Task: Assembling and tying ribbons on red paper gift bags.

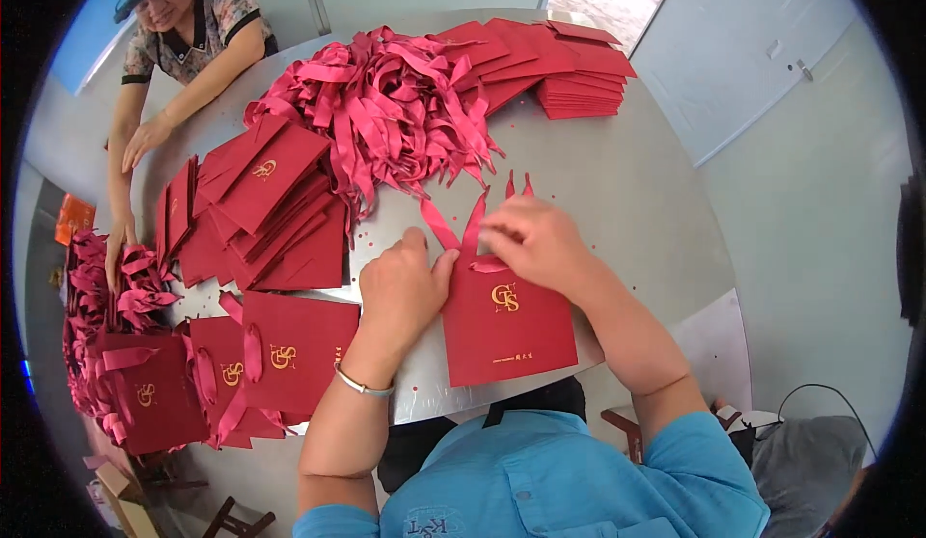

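Note:
A dark red paper gift bag (511,345) with gold print lies flat in front of me at the table's near edge. Pink ribbon (440,225) runs through its top edge, with ends pointing away from me. My left hand (403,285) is closed at the bag's upper left corner, its thumb pressed there beside the ribbon. Over the upper right of the bag, my right hand (538,244) has its fingers pinched at the ribbon. The palm side of both hands is hidden, and the right fingertips are slightly blurred.
Beyond my hands lies a heap of loose pink ribbons (386,104). Red bags are stacked at the far right (584,90) and left (270,210). Ribboned bags (299,355) lie at near left. Across the metal table (637,220), a co-worker's hand (145,143) reaches toward ribboned items.

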Tool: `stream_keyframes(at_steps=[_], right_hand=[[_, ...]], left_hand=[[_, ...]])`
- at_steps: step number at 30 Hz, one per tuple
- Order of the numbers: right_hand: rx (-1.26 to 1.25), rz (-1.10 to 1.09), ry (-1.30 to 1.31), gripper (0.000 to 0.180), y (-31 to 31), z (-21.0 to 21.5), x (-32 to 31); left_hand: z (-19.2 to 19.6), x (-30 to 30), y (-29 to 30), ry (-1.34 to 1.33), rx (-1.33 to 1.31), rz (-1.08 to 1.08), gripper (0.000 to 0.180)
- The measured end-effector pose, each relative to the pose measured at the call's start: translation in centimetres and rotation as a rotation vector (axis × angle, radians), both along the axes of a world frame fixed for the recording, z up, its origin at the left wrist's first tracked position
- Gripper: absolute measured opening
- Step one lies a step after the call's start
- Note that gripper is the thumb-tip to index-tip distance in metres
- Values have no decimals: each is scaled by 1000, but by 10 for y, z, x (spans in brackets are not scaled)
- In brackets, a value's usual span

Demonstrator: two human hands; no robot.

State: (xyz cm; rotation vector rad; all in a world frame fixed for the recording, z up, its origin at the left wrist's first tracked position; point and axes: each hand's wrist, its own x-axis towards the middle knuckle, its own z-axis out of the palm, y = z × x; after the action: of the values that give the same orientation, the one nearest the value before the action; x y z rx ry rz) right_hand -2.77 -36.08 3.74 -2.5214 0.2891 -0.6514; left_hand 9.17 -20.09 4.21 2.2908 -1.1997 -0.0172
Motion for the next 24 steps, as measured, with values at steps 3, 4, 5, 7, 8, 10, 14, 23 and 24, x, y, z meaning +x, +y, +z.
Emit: stream_keyframes(at_steps=[3,4,5,7,8,10,14,23,24], right_hand=[[-52,125,15,20,7,-2,1],[-57,157,36,22,9,0,-1],[-57,160,37,22,8,-1,0],[-70,218,38,25,8,-3,1],[-69,220,39,25,8,-2,1],[-73,267,67,27,9,0,2],[-89,269,49,27,8,-2,2],[-29,232,53,30,6,-5,2],[-8,203,68,31,7,-3,2]], left_hand=[[-5,0,0,-5,63,-2,24],[-5,-1,0,3,37,-37,23],[-5,-2,0,4,38,-34,23],[-5,-3,0,23,24,-123,22],[-5,-5,0,25,26,-121,22],[-4,-7,0,83,20,-151,21],[0,-8,0,100,50,-152,21],[-5,-2,2,163,21,-224,25],[-5,-1,2,304,-17,-212,25]])
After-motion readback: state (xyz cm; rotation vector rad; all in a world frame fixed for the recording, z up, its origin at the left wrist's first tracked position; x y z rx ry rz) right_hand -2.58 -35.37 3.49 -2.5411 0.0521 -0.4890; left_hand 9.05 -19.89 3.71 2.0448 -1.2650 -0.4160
